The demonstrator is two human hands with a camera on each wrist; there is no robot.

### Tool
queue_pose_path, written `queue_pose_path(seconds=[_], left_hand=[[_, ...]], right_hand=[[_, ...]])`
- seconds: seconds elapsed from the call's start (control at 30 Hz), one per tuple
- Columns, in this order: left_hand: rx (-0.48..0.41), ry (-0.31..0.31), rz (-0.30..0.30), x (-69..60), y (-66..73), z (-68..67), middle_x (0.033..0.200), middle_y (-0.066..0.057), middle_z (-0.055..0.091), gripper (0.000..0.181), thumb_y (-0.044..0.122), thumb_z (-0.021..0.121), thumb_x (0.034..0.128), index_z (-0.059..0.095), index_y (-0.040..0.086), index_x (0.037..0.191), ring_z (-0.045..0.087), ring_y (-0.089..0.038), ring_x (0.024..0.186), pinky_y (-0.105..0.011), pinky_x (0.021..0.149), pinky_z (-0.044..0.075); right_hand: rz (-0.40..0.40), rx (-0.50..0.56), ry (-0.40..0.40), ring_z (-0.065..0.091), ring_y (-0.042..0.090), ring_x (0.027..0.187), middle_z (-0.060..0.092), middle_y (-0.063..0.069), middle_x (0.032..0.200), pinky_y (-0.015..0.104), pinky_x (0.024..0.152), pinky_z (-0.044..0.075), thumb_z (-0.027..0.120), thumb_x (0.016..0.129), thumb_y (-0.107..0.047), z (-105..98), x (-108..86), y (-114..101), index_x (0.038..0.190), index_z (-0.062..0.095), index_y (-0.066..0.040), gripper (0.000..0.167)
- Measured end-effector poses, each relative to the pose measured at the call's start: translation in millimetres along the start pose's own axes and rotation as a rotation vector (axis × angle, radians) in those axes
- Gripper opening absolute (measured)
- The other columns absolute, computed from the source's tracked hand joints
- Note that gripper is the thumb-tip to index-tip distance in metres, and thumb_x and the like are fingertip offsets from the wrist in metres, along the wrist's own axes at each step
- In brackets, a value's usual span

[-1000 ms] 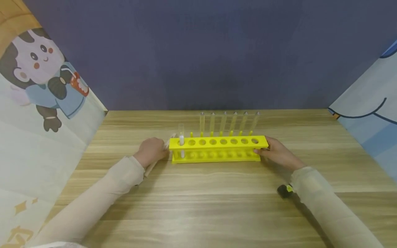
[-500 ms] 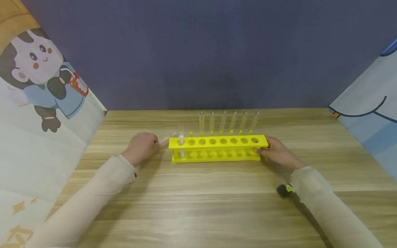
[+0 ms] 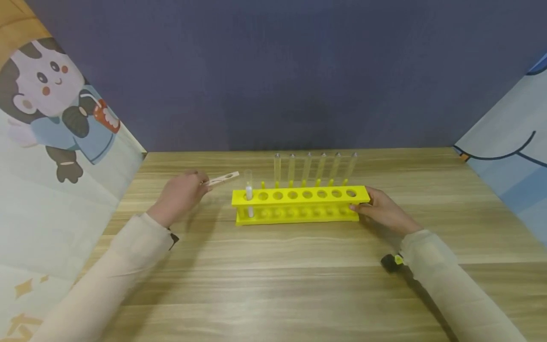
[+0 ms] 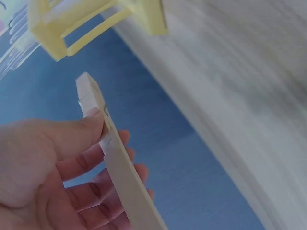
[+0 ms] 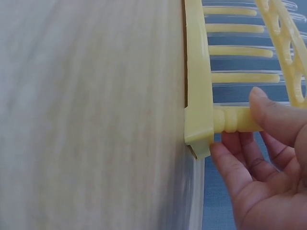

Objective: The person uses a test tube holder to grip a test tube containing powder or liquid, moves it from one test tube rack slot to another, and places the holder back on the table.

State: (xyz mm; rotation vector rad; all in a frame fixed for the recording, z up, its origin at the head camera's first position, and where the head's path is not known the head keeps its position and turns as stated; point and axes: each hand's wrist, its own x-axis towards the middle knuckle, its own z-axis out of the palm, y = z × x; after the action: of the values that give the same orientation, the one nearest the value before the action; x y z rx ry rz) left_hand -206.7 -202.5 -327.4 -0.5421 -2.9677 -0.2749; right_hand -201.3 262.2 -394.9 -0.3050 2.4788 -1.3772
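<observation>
My left hand (image 3: 179,195) pinches a wooden test tube clamp (image 3: 224,178) between thumb and fingers, left of the rack. Its tip with the oval opening points right, toward the rack's left end, without touching it. The left wrist view has the thumb laid along the wooden clamp (image 4: 132,187). A yellow test tube rack (image 3: 299,220) stands on the table, its right end post gripped by my right hand (image 3: 386,211). One test tube (image 3: 249,192) with white contents stands upright in the leftmost hole. Several clear test tubes (image 3: 307,166) sit inverted on the rear pegs.
The wood-grain table (image 3: 273,285) runs back to a dark blue panel (image 3: 299,76). Cartoon-printed panels (image 3: 42,142) flank it on the left and right. A small black device (image 3: 391,263) is at the right wrist.
My left hand has drawn back leftward and slightly away from me with the clamp, whose tip has come clear of the rack's left end. The right hand and rack have stayed put.
</observation>
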Motion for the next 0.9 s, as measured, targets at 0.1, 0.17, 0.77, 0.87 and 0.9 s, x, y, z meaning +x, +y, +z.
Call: queue_pose_path(seconds=[0.1, 0.17, 0.77, 0.87, 0.9], left_hand=[[-0.009, 0.037, 0.025, -1.7, 1.9, -6.6, 0.086, -0.014, 0.062, 0.018, 0.014, 0.063, 0.0903, 0.067, -0.002, 0.098, 0.058, -0.024, 0.067, -0.04, 0.06, 0.049], [-0.01, 0.073, 0.048, -2.7, 3.3, -11.0, 0.085, -0.014, 0.061, 0.017, 0.013, 0.063, 0.0906, 0.066, -0.002, 0.098, 0.057, -0.024, 0.066, -0.039, 0.059, 0.049], [-0.052, 0.391, 0.245, -5.1, 17.5, -35.9, 0.084, -0.012, 0.061, 0.014, 0.006, 0.068, 0.0835, 0.067, 0.0, 0.096, 0.052, -0.03, 0.072, -0.039, 0.066, 0.044], [-0.042, 0.411, 0.27, -6.0, 21.4, -38.4, 0.084, -0.011, 0.061, 0.014, 0.006, 0.069, 0.0822, 0.067, 0.001, 0.095, 0.051, -0.029, 0.07, -0.038, 0.063, 0.042], [-0.04, 0.415, 0.275, -6.3, 22.9, -39.2, 0.084, -0.01, 0.061, 0.015, 0.006, 0.07, 0.0819, 0.067, 0.002, 0.095, 0.05, -0.029, 0.07, -0.037, 0.063, 0.041]], right_hand=[[-0.001, -0.002, 0.005, 0.051, 0.015, 0.068, 0.059, 0.016, 0.097, 0.029, 0.061, 0.049, 0.063, 0.091, -0.021, -0.3, 0.1, -0.3, 0.123, 0.05, 0.0, 0.041], [0.001, -0.005, 0.009, 0.05, 0.015, 0.066, 0.059, 0.016, 0.096, 0.028, 0.059, 0.048, 0.063, 0.091, -0.021, -0.5, 0.1, -0.7, 0.122, 0.05, 0.001, 0.04], [0.012, -0.001, -0.003, 0.051, 0.016, 0.066, 0.06, 0.017, 0.098, 0.028, 0.059, 0.049, 0.063, 0.091, -0.021, 1.1, 1.0, -3.1, 0.124, 0.048, 0.001, 0.042], [0.012, 0.001, -0.004, 0.052, 0.015, 0.067, 0.061, 0.017, 0.099, 0.029, 0.059, 0.049, 0.063, 0.091, -0.02, 1.7, 1.4, -3.1, 0.124, 0.048, 0.001, 0.042], [0.01, 0.001, -0.004, 0.053, 0.015, 0.069, 0.061, 0.017, 0.1, 0.028, 0.061, 0.049, 0.063, 0.091, -0.02, 2.0, 1.7, -3.0, 0.125, 0.048, 0.001, 0.042]])
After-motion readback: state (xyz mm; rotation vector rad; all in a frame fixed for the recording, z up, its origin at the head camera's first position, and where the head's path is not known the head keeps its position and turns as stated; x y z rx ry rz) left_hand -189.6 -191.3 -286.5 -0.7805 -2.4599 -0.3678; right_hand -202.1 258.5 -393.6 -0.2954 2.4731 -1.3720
